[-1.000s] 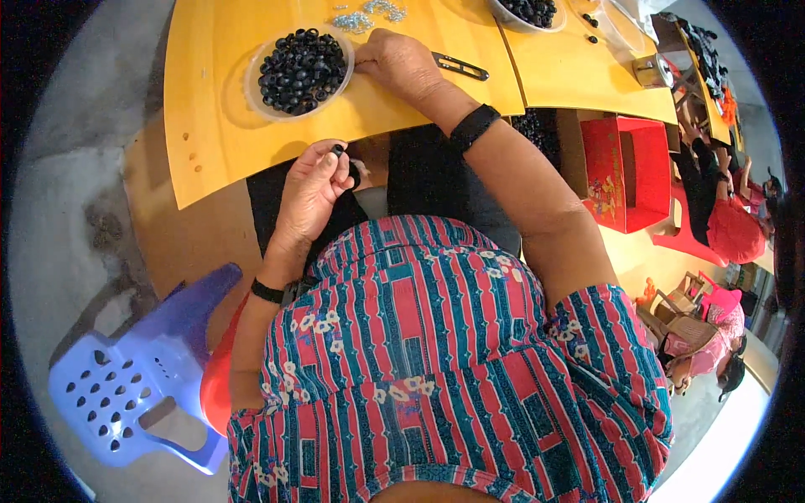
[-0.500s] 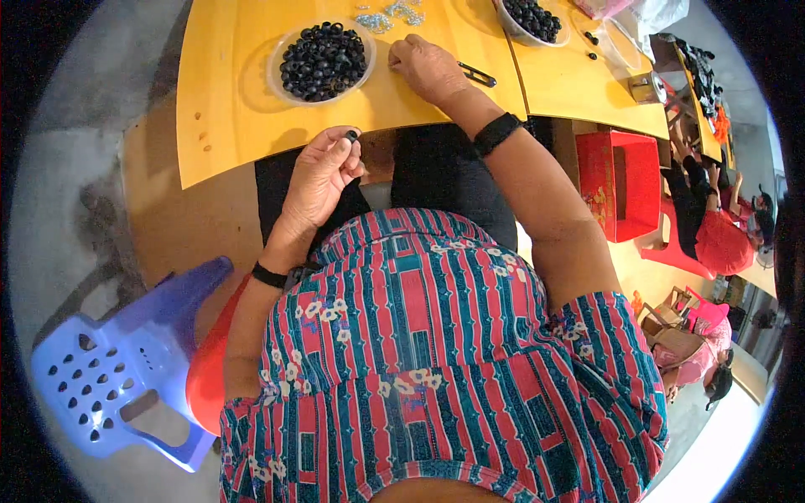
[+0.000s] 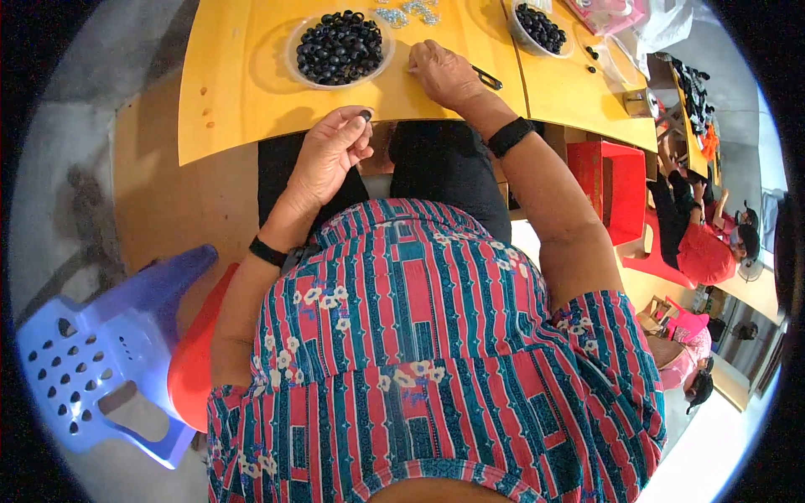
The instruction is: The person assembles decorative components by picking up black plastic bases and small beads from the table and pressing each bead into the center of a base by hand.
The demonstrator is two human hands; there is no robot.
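My left hand (image 3: 334, 151) is raised in front of the table's near edge. Its thumb and forefinger pinch a small black plastic piece (image 3: 366, 115), while the other fingers curl loosely. On the yellow table, to the right of a clear round bowl (image 3: 293, 63) filled with small black pieces (image 3: 340, 46), rests my right hand (image 3: 443, 74). Its fingertips are pressed together, and whatever they hold is too small or hidden to make out. A slim black tool (image 3: 487, 78) sticks out beside that hand's wrist side, partly covered by it. Small silvery-blue parts (image 3: 411, 12) lie scattered beyond the bowl.
A second tub of black pieces (image 3: 541, 29) stands on the adjoining table, with loose pieces (image 3: 592, 60) and a metal tin (image 3: 640, 103) further right. Below is a red box (image 3: 625, 193). A blue plastic stool (image 3: 101, 352) stands at left. Other people sit at far right.
The view has turned slightly, shifting the table and bowl in it. My left hand has tilted the small black piece. My right hand keeps its closed pose near the bowl.
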